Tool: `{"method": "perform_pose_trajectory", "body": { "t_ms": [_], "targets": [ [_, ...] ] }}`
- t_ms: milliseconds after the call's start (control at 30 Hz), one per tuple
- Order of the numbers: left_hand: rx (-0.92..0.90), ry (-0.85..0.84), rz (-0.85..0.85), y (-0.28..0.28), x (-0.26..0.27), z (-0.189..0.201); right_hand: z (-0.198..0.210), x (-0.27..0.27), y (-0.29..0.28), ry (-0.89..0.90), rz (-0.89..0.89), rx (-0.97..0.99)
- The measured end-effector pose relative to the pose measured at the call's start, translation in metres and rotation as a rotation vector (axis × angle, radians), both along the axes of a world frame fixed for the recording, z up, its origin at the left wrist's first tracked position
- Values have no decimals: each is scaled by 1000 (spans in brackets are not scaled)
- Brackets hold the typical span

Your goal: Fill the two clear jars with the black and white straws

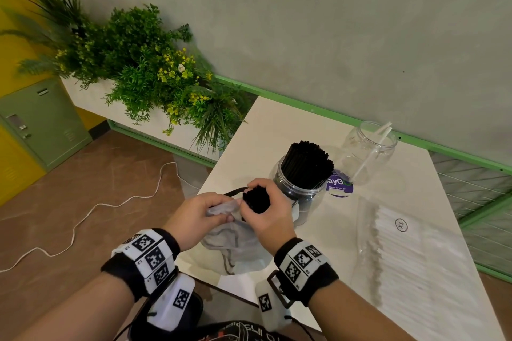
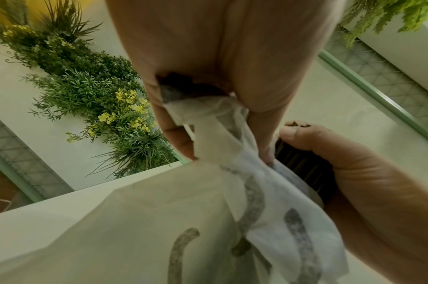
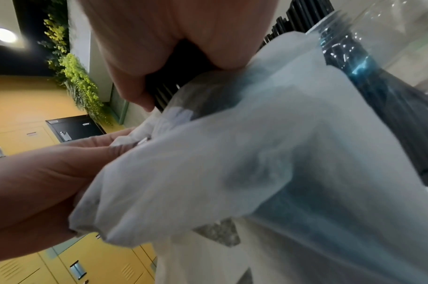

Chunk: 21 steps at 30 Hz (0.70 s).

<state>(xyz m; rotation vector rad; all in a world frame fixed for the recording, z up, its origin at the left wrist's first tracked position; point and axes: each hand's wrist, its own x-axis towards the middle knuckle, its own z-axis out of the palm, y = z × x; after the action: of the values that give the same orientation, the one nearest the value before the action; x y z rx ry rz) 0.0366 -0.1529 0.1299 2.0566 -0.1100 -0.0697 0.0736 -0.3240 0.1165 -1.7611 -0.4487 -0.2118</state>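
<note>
My right hand (image 1: 261,202) grips a bundle of black straws (image 1: 256,199) sticking up out of a white plastic bag (image 1: 238,243). My left hand (image 1: 210,212) pinches the rim of that bag beside the bundle. In the left wrist view the bag (image 2: 208,221) hangs below my left fingers (image 2: 179,132), with the black straws (image 2: 303,169) in my right hand. Just behind stands a clear jar (image 1: 300,191) packed with black straws (image 1: 309,163). A second clear jar (image 1: 368,152) farther back right holds two white straws (image 1: 374,149). A clear pack of white straws (image 1: 399,252) lies at the right.
The white table (image 1: 277,124) has its left edge near my hands, with brown floor and a white cable (image 1: 83,216) below. A purple round sticker (image 1: 339,185) lies between the jars. Green plants (image 1: 144,69) and a grey wall stand behind.
</note>
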Motion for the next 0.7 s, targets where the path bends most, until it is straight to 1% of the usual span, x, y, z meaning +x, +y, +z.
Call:
{"method": "perform_pose_trajectory", "body": {
  "t_ms": [167,300,367,467,567,700],
  "targets": [
    [-19,2,-13,-6,4,1,-1,1,-3,-3,20,20],
    [-14,-2,-26,-13,6,4,-3,4,-4,-180,-24,-81],
    [-26,8,-30,-14,8,4,-3,6,-5,-223,-35,-104],
    [36,22,-16,-12,11,2,2,10,-13,-237,-68,-121],
    [83,77,19,-6,13,-5,8,16,-31,-257,-111,-120],
    [121,148,14,-2,14,-17,-3,19,-50,-202,-190,-120]
  ]
}}
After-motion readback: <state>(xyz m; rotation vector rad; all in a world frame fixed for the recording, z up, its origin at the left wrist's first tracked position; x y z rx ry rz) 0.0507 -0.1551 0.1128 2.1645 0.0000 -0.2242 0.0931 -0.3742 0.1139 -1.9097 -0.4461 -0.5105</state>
